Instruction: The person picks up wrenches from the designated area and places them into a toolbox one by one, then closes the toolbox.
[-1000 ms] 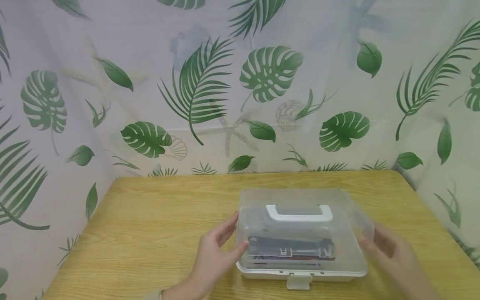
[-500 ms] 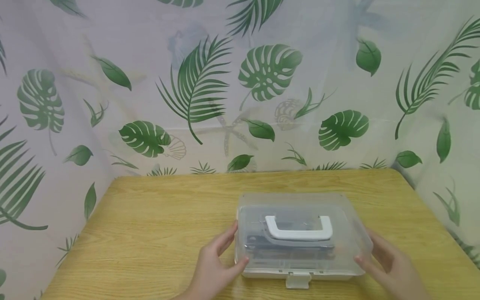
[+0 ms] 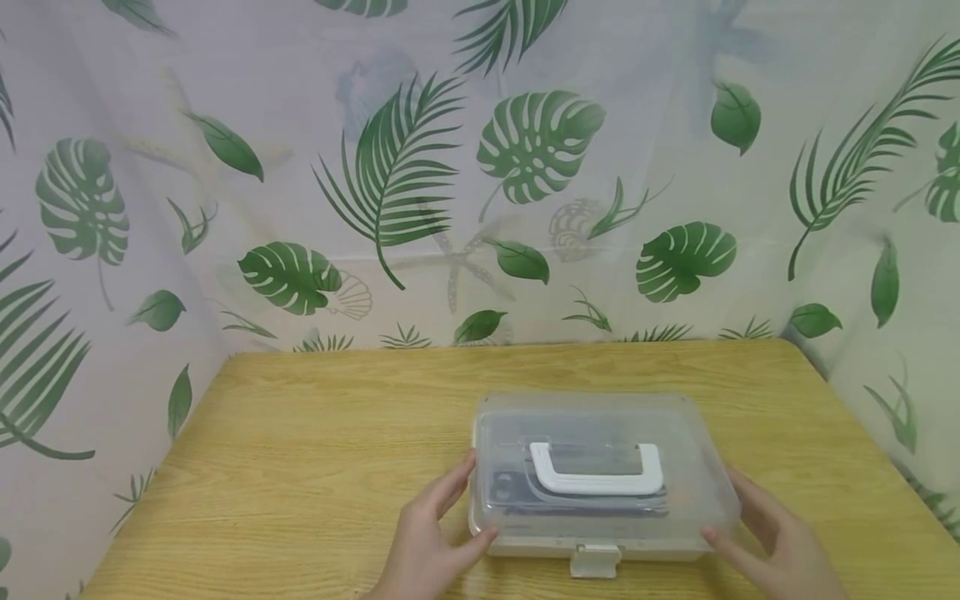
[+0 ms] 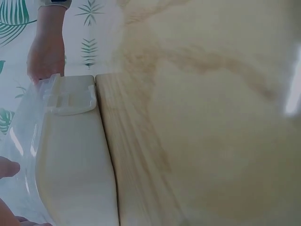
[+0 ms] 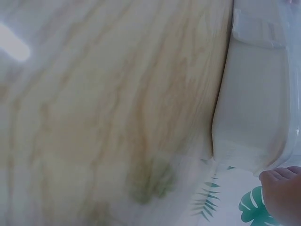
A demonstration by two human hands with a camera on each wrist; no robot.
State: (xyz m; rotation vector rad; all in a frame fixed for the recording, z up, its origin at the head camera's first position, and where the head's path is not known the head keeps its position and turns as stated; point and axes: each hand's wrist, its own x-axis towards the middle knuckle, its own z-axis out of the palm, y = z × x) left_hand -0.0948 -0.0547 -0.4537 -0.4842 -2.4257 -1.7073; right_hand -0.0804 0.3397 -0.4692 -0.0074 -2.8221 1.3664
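A clear-lidded plastic storage box (image 3: 592, 421) sits on the table in the head view, its lid down over a white base (image 4: 77, 160). A white carrying handle (image 3: 600, 484) lies on the lid, and dark contents show through the plastic. The front latch (image 3: 596, 562) juts outward below the rim. My left hand (image 3: 435, 533) holds the box's left side, thumb at the front corner. On the opposite side my right hand (image 3: 780, 537) holds it likewise, thumb near the front right corner. The fingers behind the sides are partly hidden.
The box stands right of centre on a wood-grain table (image 3: 322, 467). A white curtain (image 3: 420, 192) printed with green leaves hangs behind the table and on both sides.
The lid has come down from a raised tilt onto the base, and its handle has shifted toward the front. Both hands have moved slightly down with it, staying at the sides.
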